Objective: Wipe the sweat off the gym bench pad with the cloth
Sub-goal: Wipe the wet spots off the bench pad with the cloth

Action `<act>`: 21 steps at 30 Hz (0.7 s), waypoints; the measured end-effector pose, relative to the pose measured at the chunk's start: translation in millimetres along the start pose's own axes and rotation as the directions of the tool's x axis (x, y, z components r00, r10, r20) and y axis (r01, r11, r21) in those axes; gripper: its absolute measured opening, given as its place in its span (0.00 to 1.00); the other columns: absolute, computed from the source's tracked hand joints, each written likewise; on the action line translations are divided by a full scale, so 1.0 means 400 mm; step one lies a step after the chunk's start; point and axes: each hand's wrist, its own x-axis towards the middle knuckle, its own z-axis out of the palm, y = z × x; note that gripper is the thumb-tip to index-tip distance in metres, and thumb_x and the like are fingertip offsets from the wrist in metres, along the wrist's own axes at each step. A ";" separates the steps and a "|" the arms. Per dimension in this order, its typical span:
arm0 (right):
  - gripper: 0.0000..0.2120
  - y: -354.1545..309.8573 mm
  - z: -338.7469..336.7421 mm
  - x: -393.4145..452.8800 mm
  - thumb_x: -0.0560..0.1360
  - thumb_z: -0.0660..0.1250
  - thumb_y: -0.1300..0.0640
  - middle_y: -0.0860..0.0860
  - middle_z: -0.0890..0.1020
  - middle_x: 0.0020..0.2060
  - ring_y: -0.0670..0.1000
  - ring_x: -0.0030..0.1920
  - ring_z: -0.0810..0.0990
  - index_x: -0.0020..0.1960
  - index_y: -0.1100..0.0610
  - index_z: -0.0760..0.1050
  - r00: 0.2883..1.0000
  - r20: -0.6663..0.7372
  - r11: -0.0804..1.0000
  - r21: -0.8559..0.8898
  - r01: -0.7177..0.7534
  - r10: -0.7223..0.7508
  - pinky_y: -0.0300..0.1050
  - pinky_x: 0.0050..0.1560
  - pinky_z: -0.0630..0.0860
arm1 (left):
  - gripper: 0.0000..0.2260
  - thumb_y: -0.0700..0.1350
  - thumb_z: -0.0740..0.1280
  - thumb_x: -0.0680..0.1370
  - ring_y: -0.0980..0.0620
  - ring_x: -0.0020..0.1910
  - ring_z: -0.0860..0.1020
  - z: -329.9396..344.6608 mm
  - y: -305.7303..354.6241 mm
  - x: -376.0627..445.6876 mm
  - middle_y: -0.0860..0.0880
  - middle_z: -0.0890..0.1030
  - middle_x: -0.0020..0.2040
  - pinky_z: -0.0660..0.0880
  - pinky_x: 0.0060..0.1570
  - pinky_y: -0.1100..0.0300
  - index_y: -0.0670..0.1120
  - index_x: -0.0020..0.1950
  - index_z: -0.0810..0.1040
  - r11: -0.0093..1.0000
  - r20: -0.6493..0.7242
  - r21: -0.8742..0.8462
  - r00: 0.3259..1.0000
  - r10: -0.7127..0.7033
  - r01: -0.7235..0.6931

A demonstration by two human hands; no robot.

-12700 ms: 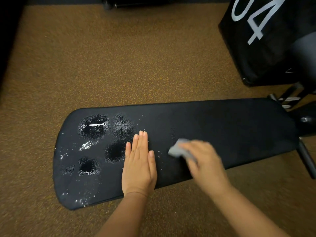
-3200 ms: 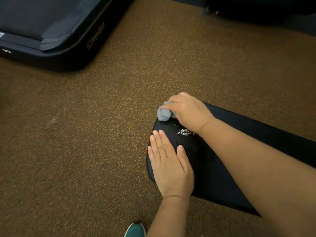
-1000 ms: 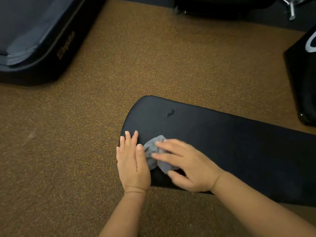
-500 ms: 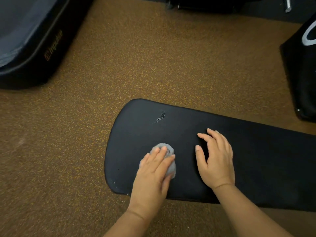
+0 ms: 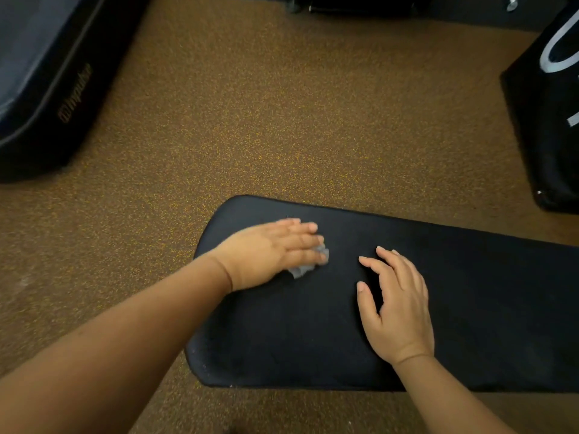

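Note:
The black gym bench pad (image 5: 470, 308) runs from the centre to the right edge, its rounded end pointing left. My left hand (image 5: 269, 252) lies flat near the pad's far left part and presses a small grey cloth (image 5: 308, 266) down; only the cloth's crumpled edge shows under the fingers. My right hand (image 5: 394, 308) rests on the pad to the right of the cloth, fingers spread and slightly arched, holding nothing. The pad's surface looks dark and matte, with only a few tiny specks near its front left edge.
Brown speckled rubber floor (image 5: 282, 104) surrounds the bench. A dark machine base with a logo (image 5: 56, 89) fills the upper left corner. A black box with white lettering (image 5: 548, 104) stands at the right edge. More dark equipment lines the top.
The cloth passed from my right hand to my left. In the last half second my left hand slid the cloth away from me over the small wet patch; my right hand stayed on the pad.

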 end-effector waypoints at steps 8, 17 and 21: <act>0.18 0.000 0.000 -0.001 0.76 0.57 0.48 0.49 0.71 0.67 0.51 0.71 0.63 0.64 0.51 0.73 1.000 -0.011 1.000 -0.002 -0.004 0.004 0.48 0.71 0.56 | 0.23 0.30 0.66 0.72 0.40 0.65 0.73 0.017 -0.065 0.025 0.42 0.77 0.64 0.63 0.66 0.46 0.44 0.65 0.76 0.943 -0.154 -0.071 0.930 -0.334 0.326; 0.19 0.002 0.003 -0.001 0.76 0.57 0.48 0.49 0.71 0.67 0.51 0.71 0.63 0.64 0.50 0.73 1.000 -0.020 1.000 0.007 0.001 -0.001 0.47 0.71 0.56 | 0.19 0.39 0.58 0.75 0.37 0.65 0.73 0.000 0.023 -0.137 0.39 0.77 0.63 0.69 0.64 0.43 0.44 0.64 0.77 0.575 -0.174 -0.257 0.548 -0.818 0.777; 0.18 0.000 0.000 -0.004 0.75 0.58 0.49 0.50 0.71 0.67 0.52 0.71 0.63 0.64 0.51 0.73 1.000 -0.022 1.000 -0.002 0.007 -0.007 0.49 0.70 0.56 | 0.19 0.37 0.58 0.76 0.42 0.66 0.73 0.001 0.152 -0.236 0.42 0.75 0.66 0.70 0.62 0.49 0.45 0.66 0.76 0.384 -0.212 -0.358 0.326 -0.921 0.851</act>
